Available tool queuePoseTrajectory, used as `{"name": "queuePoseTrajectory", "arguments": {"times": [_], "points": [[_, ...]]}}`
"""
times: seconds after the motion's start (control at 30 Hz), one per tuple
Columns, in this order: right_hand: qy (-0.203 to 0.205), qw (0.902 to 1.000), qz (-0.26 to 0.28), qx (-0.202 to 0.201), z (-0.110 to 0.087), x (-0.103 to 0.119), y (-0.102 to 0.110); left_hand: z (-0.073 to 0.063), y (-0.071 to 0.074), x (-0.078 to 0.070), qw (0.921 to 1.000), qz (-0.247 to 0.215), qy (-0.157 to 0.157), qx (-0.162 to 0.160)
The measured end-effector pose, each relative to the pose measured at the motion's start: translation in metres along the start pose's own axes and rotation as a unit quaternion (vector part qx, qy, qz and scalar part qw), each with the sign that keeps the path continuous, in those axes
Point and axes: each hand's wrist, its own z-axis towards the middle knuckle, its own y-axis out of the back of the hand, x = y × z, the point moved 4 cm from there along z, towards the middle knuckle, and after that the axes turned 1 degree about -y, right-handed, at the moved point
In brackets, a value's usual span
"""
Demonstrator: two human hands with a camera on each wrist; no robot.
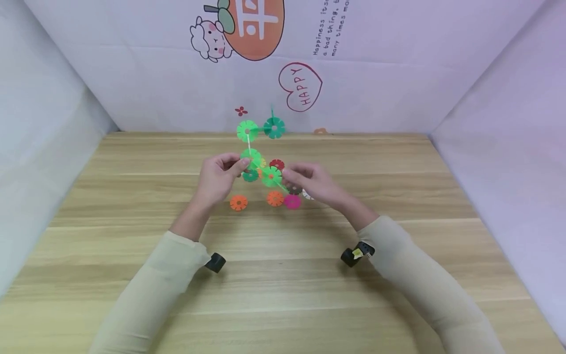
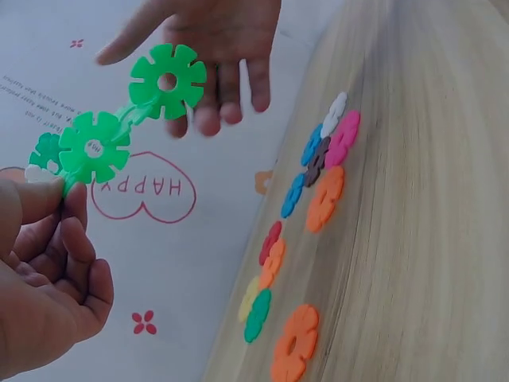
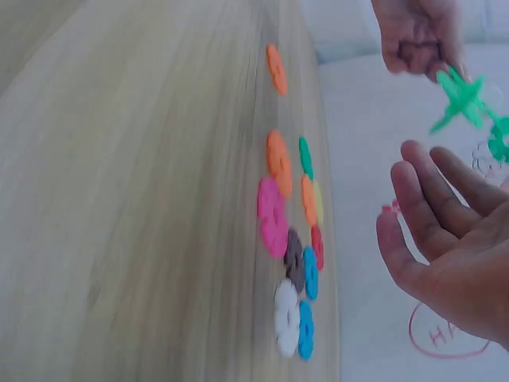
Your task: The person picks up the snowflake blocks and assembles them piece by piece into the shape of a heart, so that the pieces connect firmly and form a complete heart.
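Note:
My left hand [image 1: 216, 179] pinches a linked chain of slotted plastic snowflake discs [image 2: 111, 155], held up off the table. Bright green and darker teal-green discs make up the chain, joined at their slots, some face-on and some edge-on. One end reaches away toward the back wall, where a teal disc [image 1: 274, 128] shows in the head view. The other end, a bright green disc [image 1: 271, 176], comes close to the fingertips of my right hand [image 1: 314, 184]. That hand holds nothing; its fingers are spread and loosely bent in the right wrist view.
Loose discs lie flat on the wooden table under the hands: orange [image 1: 239, 202], pink [image 1: 292, 201], red [image 1: 276, 164], white [image 3: 287, 318], brown [image 3: 294, 261], blue [image 3: 306, 330] and others. A printed white cloth [image 1: 376, 93] stands behind; pale panels flank both sides.

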Motion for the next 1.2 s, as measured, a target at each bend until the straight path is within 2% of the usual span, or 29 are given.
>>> {"name": "queuePoseTrajectory", "arguments": {"times": [0.2, 0.43, 0.6, 0.7, 0.77, 0.83, 0.9, 0.97, 1.03, 1.2], "points": [[-0.02, 0.9984, -0.035, 0.04, -0.007, -0.007, -0.001, 0.002, 0.002, 0.006, 0.9999, 0.006, -0.011, 0.004], [-0.004, 0.9984, 0.007, 0.057, -0.004, -0.004, -0.012, 0.002, 0.004, 0.006, 0.9998, 0.0, -0.019, 0.006], [-0.005, 0.9989, 0.021, 0.041, -0.002, -0.002, -0.017, 0.001, 0.007, 0.006, 0.9997, -0.019, -0.017, 0.007], [-0.016, 0.9987, 0.042, 0.023, -0.002, -0.003, -0.02, -0.004, 0.007, 0.01, 0.9994, -0.018, -0.012, 0.026], [-0.02, 0.9983, 0.053, 0.016, 0.0, -0.003, -0.021, -0.008, 0.005, 0.013, 0.9984, -0.017, -0.005, 0.054], [-0.019, 0.9981, 0.057, 0.01, 0.001, -0.002, -0.023, -0.012, 0.0, 0.017, 0.9963, -0.018, 0.0, 0.083], [-0.018, 0.9982, 0.058, 0.006, 0.002, 0.0, -0.024, -0.014, -0.006, 0.019, 0.9947, -0.032, 0.0, 0.098], [-0.018, 0.9983, 0.056, -0.001, 0.003, 0.0, -0.026, -0.014, -0.012, 0.019, 0.9946, -0.044, -0.012, 0.093], [-0.018, 0.9984, 0.054, -0.005, 0.004, -0.001, -0.027, -0.013, -0.015, 0.018, 0.9957, -0.051, -0.022, 0.074], [0.004, 0.9999, 0.008, -0.01, 0.004, -0.006, -0.025, -0.011, -0.012, 0.018, 0.9979, -0.056, -0.017, 0.028]]}}
